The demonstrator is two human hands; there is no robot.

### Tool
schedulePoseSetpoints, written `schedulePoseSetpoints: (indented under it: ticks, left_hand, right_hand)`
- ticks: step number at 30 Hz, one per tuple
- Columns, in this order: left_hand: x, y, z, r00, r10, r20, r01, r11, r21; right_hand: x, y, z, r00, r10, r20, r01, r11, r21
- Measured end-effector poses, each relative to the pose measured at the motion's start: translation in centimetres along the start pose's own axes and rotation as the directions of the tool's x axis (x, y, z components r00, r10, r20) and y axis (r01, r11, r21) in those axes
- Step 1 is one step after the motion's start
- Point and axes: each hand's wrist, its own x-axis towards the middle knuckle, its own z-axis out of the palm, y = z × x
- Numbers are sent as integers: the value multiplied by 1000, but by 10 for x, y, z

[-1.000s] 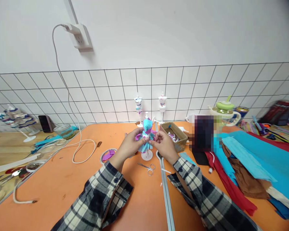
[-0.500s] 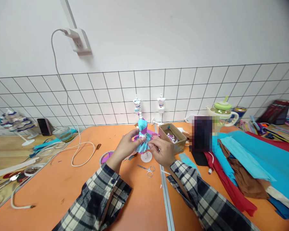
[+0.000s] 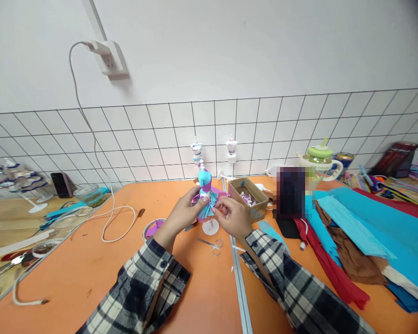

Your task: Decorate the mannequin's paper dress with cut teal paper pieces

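A miniature mannequin (image 3: 205, 178) wearing a blue and purple dress stands on a round white base (image 3: 211, 227) in the middle of the orange table. My left hand (image 3: 184, 209) is closed around its waist from the left, thumb in front. From the right, my right hand (image 3: 235, 218) pinches the edge of the gathered light blue skirt (image 3: 205, 213) between thumb and fingertips. Small scissors (image 3: 214, 246) lie just in front of the base. Purple fabric shows behind the dress, partly covered by my hands.
Two more miniature mannequins (image 3: 231, 150) stand by the tiled wall. A cardboard box (image 3: 259, 205) of scraps is right of my hands, near blue fabric (image 3: 376, 218) and a green-lidded jug (image 3: 318, 162). On the left lie a white cable (image 3: 113, 241) and a round dish (image 3: 146, 230).
The whole view has shifted slightly. Both hands keep their hold on the mannequin and skirt; my right fingertips have moved a little at the skirt's edge.
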Motion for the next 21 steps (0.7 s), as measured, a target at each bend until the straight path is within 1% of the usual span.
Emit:
schedulePoseSetpoints:
  ticks: [2, 4, 6, 8, 10, 13, 18, 21]
  left_hand:
    - [-2, 1, 0, 999, 5, 35, -6, 999, 32]
    - [-2, 0, 1, 998, 34, 51, -37, 997, 66]
    - [-2, -1, 2, 999, 46, 26, -48, 994, 93]
    - [-1, -4, 3, 999, 34, -9, -33, 995, 96]
    - [1, -5, 3, 1000, 7, -14, -6, 998, 69]
    - [1, -3, 0, 1000, -23, 17, 22, 999, 25]
    - [0, 5, -3, 996, 51, 77, -48, 998, -45]
    - [0, 7, -2, 992, 77, 103, -71, 995, -67]
  right_hand:
    - [0, 1, 1, 1000, 8, -4, -8, 1000, 2]
    - [1, 3, 2, 1000, 24, -14, -24, 1000, 6]
    - [1, 4, 3, 999, 37, -15, -37, 999, 15]
    - [2, 5, 3, 999, 44, -6, -44, 999, 18]
    - [2, 6, 4, 999, 52, 3, -52, 999, 12]
    - [1, 7, 4, 998, 63, 4, -63, 998, 9]
    - [-3, 8, 4, 999, 40, -28, -40, 999, -20]
    - [-4, 10, 5, 1000, 21, -22, -22, 998, -53]
